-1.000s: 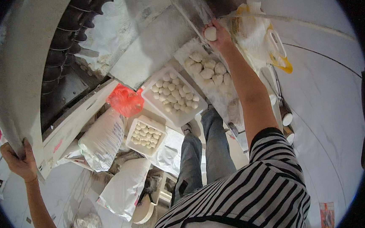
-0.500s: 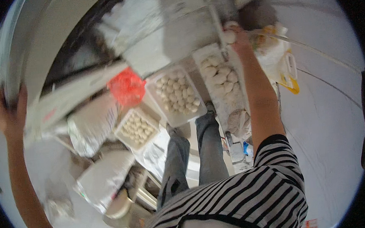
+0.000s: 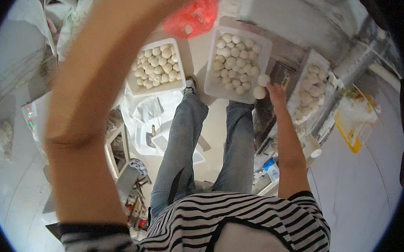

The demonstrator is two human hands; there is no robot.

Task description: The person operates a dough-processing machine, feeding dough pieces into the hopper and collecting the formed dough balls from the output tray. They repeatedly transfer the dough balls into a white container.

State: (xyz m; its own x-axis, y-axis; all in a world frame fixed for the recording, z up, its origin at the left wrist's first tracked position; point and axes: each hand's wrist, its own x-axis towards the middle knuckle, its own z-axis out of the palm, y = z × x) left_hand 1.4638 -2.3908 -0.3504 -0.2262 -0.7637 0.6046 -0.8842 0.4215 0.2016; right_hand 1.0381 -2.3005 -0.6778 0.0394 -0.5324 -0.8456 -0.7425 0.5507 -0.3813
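A pair of round white dough balls (image 3: 263, 80) meets the right hand (image 3: 277, 92) at the right rim of a white plastic tub (image 3: 265, 56) filled with similar balls. Half a second ago the hand was up beside the floury machine; the work now sits at the tub. The fingertips appear to touch the pair, though whether they grip or release cannot be told. The left forearm (image 3: 78, 102), away from the machine's curved edge, arches across the upper view; the left hand cannot be made out, nor its grip. A second ball-filled tub (image 3: 164, 88) stands at left, a red plastic bag (image 3: 194, 16) beyond, and larger dough lumps (image 3: 312, 88) at right.
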